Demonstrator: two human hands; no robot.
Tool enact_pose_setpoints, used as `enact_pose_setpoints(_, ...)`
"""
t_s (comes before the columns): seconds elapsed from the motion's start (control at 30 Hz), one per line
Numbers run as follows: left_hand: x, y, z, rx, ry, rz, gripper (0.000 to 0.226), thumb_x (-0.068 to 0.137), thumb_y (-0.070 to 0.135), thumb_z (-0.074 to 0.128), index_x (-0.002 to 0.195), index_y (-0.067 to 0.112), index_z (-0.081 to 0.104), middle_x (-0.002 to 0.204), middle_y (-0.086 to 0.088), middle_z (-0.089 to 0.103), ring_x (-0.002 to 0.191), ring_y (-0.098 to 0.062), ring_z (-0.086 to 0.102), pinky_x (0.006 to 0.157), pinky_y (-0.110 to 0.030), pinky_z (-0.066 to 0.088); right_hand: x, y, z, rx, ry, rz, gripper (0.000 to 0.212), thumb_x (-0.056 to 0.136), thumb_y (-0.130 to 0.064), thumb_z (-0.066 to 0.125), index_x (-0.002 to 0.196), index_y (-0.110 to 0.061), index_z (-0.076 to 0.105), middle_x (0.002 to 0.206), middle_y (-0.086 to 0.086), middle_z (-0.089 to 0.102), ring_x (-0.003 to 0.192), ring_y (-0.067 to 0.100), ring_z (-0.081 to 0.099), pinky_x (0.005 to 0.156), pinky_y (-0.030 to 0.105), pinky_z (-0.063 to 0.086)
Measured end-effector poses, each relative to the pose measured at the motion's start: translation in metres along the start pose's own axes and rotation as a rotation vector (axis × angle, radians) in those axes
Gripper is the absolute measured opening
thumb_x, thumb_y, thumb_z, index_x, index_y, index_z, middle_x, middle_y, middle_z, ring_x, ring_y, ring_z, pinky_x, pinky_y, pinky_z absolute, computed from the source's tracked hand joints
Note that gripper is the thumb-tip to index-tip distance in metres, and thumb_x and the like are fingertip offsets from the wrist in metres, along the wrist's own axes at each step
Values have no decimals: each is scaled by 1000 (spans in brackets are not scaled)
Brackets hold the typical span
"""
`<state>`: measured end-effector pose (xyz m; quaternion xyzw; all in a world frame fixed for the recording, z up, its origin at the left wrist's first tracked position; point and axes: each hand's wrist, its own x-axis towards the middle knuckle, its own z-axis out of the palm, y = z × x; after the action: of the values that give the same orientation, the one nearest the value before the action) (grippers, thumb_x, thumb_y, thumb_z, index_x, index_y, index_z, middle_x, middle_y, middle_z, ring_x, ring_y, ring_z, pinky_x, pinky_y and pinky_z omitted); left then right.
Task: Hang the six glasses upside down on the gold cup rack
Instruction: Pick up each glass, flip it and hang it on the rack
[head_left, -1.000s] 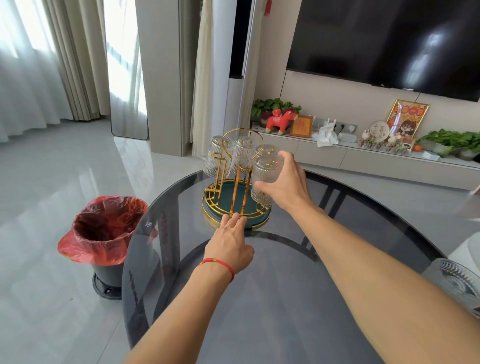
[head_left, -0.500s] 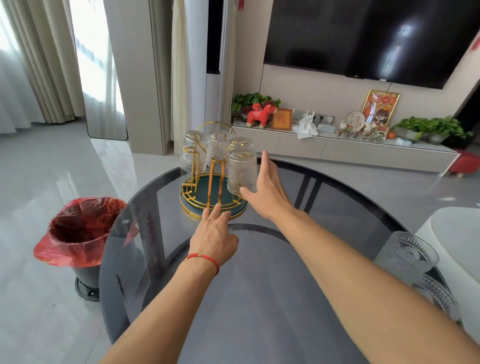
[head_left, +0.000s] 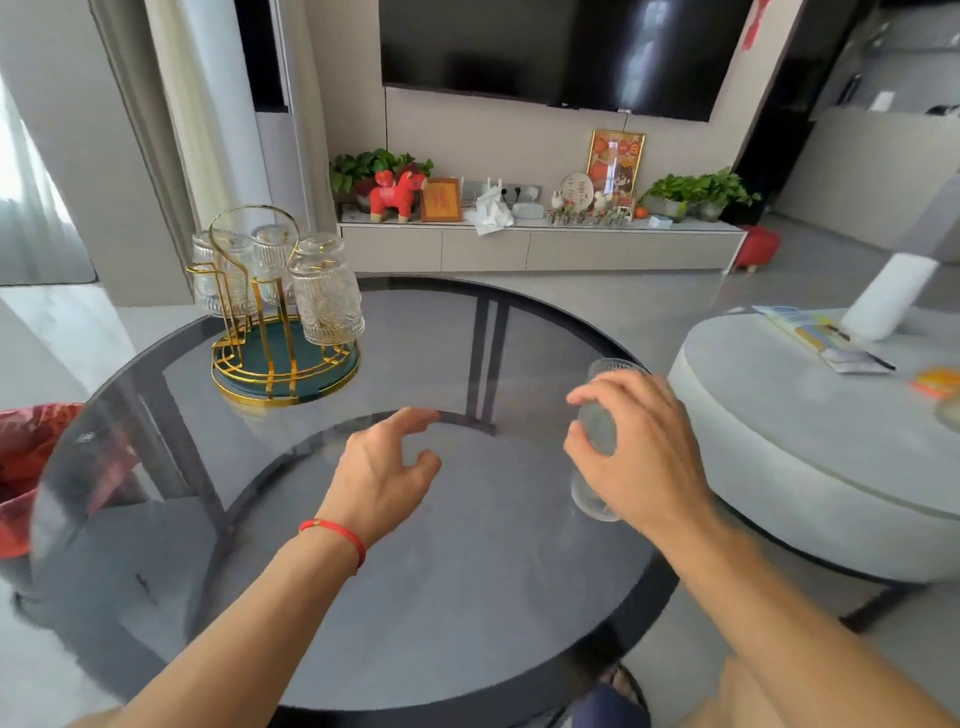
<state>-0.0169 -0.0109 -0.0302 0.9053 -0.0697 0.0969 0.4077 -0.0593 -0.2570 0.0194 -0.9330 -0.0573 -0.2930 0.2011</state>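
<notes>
Living room w/ a TV wall at the far side; near us a round dark-glass surface (head_left: 467, 597). On its far left stands the gold cup rack (head_left: 265, 332), w/ glasses (head_left: 326, 299) hung mouth-down on its arms. We count four or five there; the ones behind overlap, so can't say exactly.

Our right hand (head_left: 641, 457) is closed round another glass (head_left: 597, 441) at the right edge of the surface, fingers wrapped on its side. It looks to stand upright, base on or just above the surface; can't tell which. Our left hand (head_left: 382, 467) hangs empty over the middle, fingers loosely spread, nothing in it.

Step in hand, as we judge it: pick this glass up & carry it to the rack. To do it well we'd grip low on the body, turn it mouth-down on the way, aim for a free arm on the near side, and steady the rack base w/ the left so it doesn't slide. Mind knocking the hung glasses when sliding it on.
</notes>
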Motion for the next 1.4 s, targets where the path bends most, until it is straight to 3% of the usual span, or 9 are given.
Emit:
enact_pose_setpoints(0.17, -12, 19, 14, -77, -73, 1, 44, 85, 11, 62, 127, 23, 64, 121, 5, 70, 116, -12, 62, 102, -30, 48, -21, 23, -9, -20, -203, 478, 87, 77, -66, 70, 148, -24, 41, 143, 8, 47, 131, 33, 47, 97, 46, 44)
enact_pose_setpoints(0.3, -20, 26, 20, -123, -135, -37, 40, 88, 12, 60, 126, 25, 63, 119, 7, 69, 107, -16, 67, 90, -29, 54, -19, 34, 1, -15, -296, 511, 97, 78, -69, 66, 156, -25, 29, 146, 8, 46, 134, 31, 47, 91, 45, 43)
enact_pose_setpoints(0.53, -24, 29, 21, -278, -195, -94, 37, 89, 8, 58, 122, 24, 64, 105, 1, 75, 94, -16, 72, 82, -36, 63, -13, 27, 2, 96, -375, 467, 72, 66, -72, 66, 132, -51, 48, 116, -4, 43, 90, 14, 56, 69, 33, 40)
enact_pose_setpoints(0.67, -23, 28, 13, -431, -210, -185, 27, 91, 15, 57, 116, 21, 67, 100, -7, 75, 91, -22, 73, 80, -40, 63, -17, 11, 5, 476, -398, 494, 59, 61, -65, 76, 116, -50, 60, 119, -11, 51, 89, 9, 67, 61, 28, 61)
enact_pose_setpoints(0.83, -19, 24, 3, -803, -372, -433, 41, 92, 50, 57, 117, 20, 70, 108, -16, 76, 98, -31, 73, 84, -42, 62, -12, -18, 17, 1051, -391, 630, 53, 77, -35, 86, 123, -29, 60, 123, 18, 66, 100, 18, 76, 82, 48, 65)
enact_pose_setpoints(0.97, -12, 12, -15, -1059, -165, -505, 40, 83, 36, 78, 114, 13, 70, 108, -17, 76, 94, -33, 76, 75, -38, 62, -8, -37, 31, 1083, -511, 608, 58, 82, -23, 86, 129, -17, 52, 127, 24, 67, 111, 29, 73, 93, 54, 61)
enact_pose_setpoints(1.17, 2, -3, -46, -945, 122, -390, 54, 72, 22, 86, 120, 19, 62, 108, -17, 75, 95, -27, 75, 79, -43, 63, 17, -82, 60, 720, -826, 335, 77, 60, -55, 77, 130, -37, 51, 122, -4, 70, 113, 11, 67, 107, 45, 50)
enact_pose_setpoints(1.3, 10, -14, -65, -897, 224, -281, 59, 61, 22, 87, 116, 23, 65, 97, -8, 75, 86, -15, 75, 69, -25, 59, 46, -117, 88, 622, -784, 186, 90, 62, -70, 78, 141, -46, 42, 137, -16, 61, 128, 6, 57, 109, 40, 47)
enact_pose_setpoints(1.4, 22, -27, -79, -921, 248, -214, 52, 66, 29, 86, 114, 25, 67, 98, -5, 77, 87, -13, 75, 65, -22, 56, 71, -136, 104, 584, -746, 108, 73, 61, -66, 81, 127, -46, 54, 125, -21, 66, 117, -2, 60, 97, 31, 53)
